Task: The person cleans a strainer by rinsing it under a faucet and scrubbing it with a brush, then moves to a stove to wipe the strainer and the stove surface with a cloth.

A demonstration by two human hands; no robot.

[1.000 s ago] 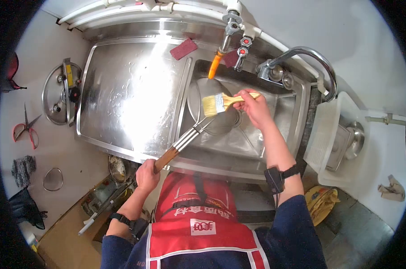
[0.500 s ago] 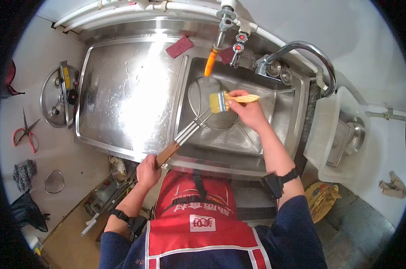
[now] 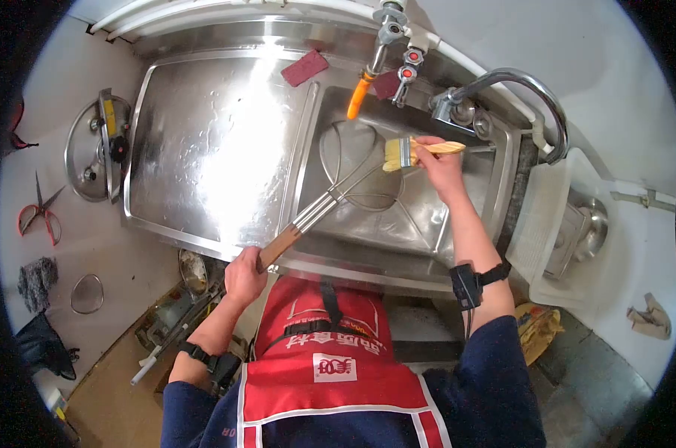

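Note:
My left hand (image 3: 245,278) is closed around the wooden handle of a long wire-mesh skimmer (image 3: 324,209). Its rounded mesh head rests over the sink basin (image 3: 427,237), tilted up and away from me. A flat bristle brush (image 3: 395,154) with a wooden handle is gripped in my right hand (image 3: 442,172), fingers wrapped near its metal band. The bristles point left, close to the right edge of the skimmer's mesh.
Left of the basin lies a wet steel drainboard (image 3: 181,149). Two dark red scouring pads sit at the back, one (image 3: 305,68) on the ledge. An orange-tipped tap (image 3: 359,97) and a curved faucet (image 3: 532,72) overhang the sink. A white plastic crate (image 3: 528,224) stands right.
My right hand has moved the brush to the right, off the middle of the mesh and toward its edge. My left hand keeps its hold on the skimmer. The view has shifted slightly.

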